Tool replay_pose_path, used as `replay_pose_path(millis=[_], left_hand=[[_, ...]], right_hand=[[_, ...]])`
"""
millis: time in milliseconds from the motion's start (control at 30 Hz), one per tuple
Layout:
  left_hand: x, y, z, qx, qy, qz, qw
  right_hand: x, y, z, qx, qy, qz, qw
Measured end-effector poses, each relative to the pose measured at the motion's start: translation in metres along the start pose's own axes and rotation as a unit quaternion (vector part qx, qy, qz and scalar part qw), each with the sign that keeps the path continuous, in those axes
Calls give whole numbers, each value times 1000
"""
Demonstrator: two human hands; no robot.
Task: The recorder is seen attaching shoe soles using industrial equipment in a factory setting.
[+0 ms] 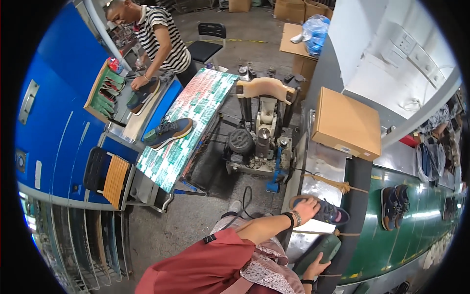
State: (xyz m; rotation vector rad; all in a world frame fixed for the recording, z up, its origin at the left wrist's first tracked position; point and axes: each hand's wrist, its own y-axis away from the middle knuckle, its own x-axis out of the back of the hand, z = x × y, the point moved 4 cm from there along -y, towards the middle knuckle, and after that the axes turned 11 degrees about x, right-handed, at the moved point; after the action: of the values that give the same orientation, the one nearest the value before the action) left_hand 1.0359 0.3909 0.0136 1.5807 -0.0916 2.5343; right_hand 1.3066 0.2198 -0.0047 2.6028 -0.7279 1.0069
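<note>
In the head view, at right, my left hand [306,209] grasped the dark shoe [329,212] over the bench [320,183]; nearer, my right hand [316,268] gripped the green last [319,251]. I judged the shoe light, soft, best held low; the last stiff, slick, best pinched by its sides.

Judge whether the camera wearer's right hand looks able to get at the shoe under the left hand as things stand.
Probably yes, though not freely: the shoe lies close, but the right hand holds a green shoe-shaped piece, and the left hand covers part of the shoe.
</note>
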Motion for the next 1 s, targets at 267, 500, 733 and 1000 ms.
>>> replay_pose_path(millis=[267,500,733,1000], left_hand=[[145,104,-221,49,-11,113,992],[339,236,-545,436,-275,97,851],[351,249,-645,528,-205,-112,816],[324,264,-560,499,-140,-106,848]], right_hand=[[-18,4,14,13,51,-51,997],[-3,36,-12,110,131,-108,979],[-23,109,-13,217,345,-175,896],[-95,116,-30,-81,-185,-222,954]])
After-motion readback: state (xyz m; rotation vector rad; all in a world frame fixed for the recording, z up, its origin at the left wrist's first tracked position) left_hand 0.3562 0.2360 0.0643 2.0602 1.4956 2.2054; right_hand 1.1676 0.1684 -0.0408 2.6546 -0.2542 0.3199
